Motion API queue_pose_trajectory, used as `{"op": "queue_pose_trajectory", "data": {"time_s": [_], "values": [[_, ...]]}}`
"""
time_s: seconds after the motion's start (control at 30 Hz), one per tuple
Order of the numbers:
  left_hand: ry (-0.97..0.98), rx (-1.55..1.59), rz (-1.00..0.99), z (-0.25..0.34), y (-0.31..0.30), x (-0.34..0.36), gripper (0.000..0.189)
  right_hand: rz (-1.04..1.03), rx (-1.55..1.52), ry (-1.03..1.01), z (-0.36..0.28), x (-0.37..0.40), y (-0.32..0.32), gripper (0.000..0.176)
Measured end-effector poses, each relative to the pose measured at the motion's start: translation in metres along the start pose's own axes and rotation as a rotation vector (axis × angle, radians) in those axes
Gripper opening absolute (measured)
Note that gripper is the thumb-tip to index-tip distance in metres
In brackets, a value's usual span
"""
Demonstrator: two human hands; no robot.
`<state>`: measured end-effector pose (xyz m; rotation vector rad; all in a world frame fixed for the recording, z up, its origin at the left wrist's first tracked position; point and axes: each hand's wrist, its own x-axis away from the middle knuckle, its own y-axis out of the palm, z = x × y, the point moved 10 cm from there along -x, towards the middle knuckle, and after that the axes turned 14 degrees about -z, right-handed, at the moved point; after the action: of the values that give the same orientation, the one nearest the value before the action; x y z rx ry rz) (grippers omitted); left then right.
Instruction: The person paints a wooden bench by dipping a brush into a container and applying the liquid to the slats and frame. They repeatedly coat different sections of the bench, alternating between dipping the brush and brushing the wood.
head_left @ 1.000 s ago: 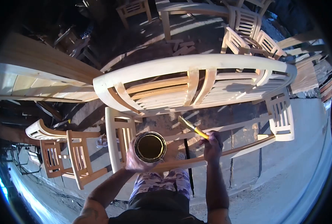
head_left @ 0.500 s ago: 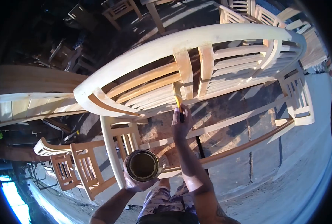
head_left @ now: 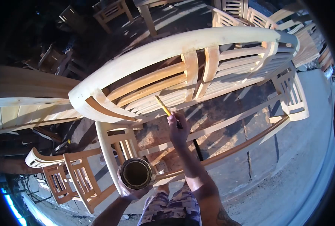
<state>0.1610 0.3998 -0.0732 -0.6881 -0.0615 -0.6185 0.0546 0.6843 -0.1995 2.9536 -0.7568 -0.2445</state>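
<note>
One can [head_left: 136, 174], clasped in your left hand [head_left: 134, 193]. One brush [head_left: 163, 106], pinched in your right hand [head_left: 179, 130]. One bench [head_left: 182, 41] with two armrests [head_left: 106, 150], in front of you.

A grey concrete floor [head_left: 231, 177], crossed by at least 2 dark lines [head_left: 276, 148], carries the furniture, partly in sun and partly in striped shadow. Standing on it is a slatted wooden bench [head_left: 190, 73] with a curved top rail; through its open seat frame, reddish-brown patches [head_left: 216, 142] show on the concrete. A pale perforated shoe [head_left: 161, 166] rests beside the bench's front rail. Near the bench's left end, apart from it, stands a smaller slatted armchair [head_left: 76, 180]. Behind the bench are more wooden furniture pieces [head_left: 112, 15], their feet partly hidden.
</note>
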Motion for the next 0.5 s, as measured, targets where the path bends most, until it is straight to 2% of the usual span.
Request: {"op": "queue_pose_trajectory", "data": {"time_s": [0.1,0.2,0.3,0.43,0.47,0.5], "values": [[0.034,-0.030,-0.082,0.007,-0.003,-0.005,0.085,0.152,-0.055,0.068,0.003,-0.028,-0.036,0.022],[0.020,0.004,-0.103,0.000,-0.005,-0.001,0.083,0.271,-0.172,0.024,0.001,-0.049,-0.078,0.021],[-0.002,0.089,-0.042,-0.014,-0.006,0.010,0.083,0.347,0.169,-0.129,-0.029,-0.025,-0.079,0.026],[0.009,0.167,-0.017,-0.025,-0.004,0.015,0.098,0.242,0.444,-0.037,-0.022,-0.019,-0.031,0.022],[0.011,0.180,-0.018,-0.026,-0.003,0.017,0.103,0.180,0.563,-0.186,-0.024,-0.015,-0.006,0.026],[0.018,0.192,-0.020,-0.028,-0.004,0.017,0.108,0.134,0.472,-0.102,-0.013,-0.009,0.003,0.027]]}}
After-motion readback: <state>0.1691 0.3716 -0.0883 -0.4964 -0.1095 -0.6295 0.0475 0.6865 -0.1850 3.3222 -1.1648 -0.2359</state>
